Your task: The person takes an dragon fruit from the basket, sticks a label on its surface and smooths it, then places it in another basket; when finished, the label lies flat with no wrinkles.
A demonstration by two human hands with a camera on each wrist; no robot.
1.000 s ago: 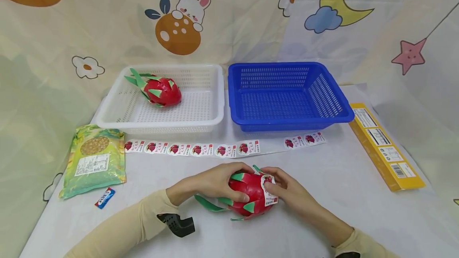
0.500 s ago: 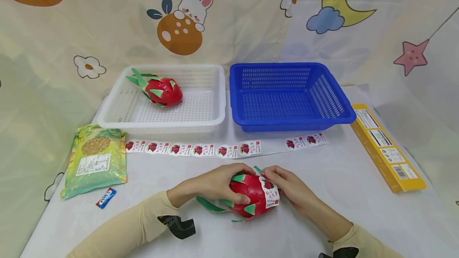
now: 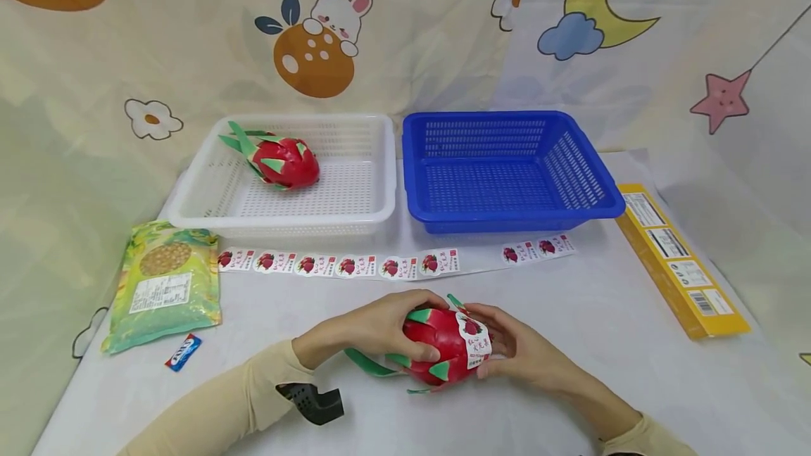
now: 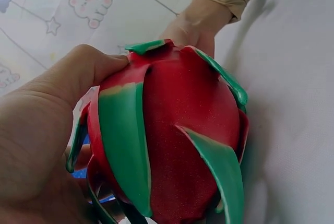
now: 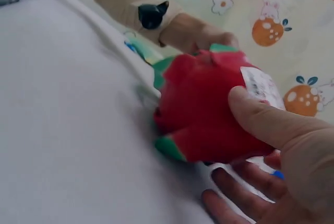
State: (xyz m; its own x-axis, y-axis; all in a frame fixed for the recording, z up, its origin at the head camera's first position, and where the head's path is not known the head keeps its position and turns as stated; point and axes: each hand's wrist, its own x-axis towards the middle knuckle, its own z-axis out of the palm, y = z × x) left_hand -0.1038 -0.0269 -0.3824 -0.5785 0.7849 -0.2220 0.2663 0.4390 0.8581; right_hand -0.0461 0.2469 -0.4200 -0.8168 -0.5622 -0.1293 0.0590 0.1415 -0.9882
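Observation:
A red dragon fruit (image 3: 443, 347) with green scale tips lies on its side on the white cloth. My left hand (image 3: 386, 326) grips it, thumb along the near side and fingers over the far side. A white label (image 3: 476, 341) printed with a dragon fruit sits on its right part. Around that right end is my right hand (image 3: 529, 350), thumb and fingers spread. In the right wrist view, the thumb (image 5: 250, 109) lies against the fruit (image 5: 203, 104) by the label's edge, and several fingertips reach below. The left wrist view shows the fruit's leafy end (image 4: 172, 135) beside the left palm.
Behind are a white basket (image 3: 285, 222) holding another dragon fruit (image 3: 288, 162) and a blue basket (image 3: 516, 218). A strip of labels (image 3: 348, 266) crosses in front of them. To the left lie a green-yellow bag (image 3: 163, 287) and a small blue packet (image 3: 184, 352); a yellow box (image 3: 681, 262) lies right.
My right thumb has come off the label's face and moved down to the fruit's near right side, its fingers spreading around the end. My left hand keeps its grip.

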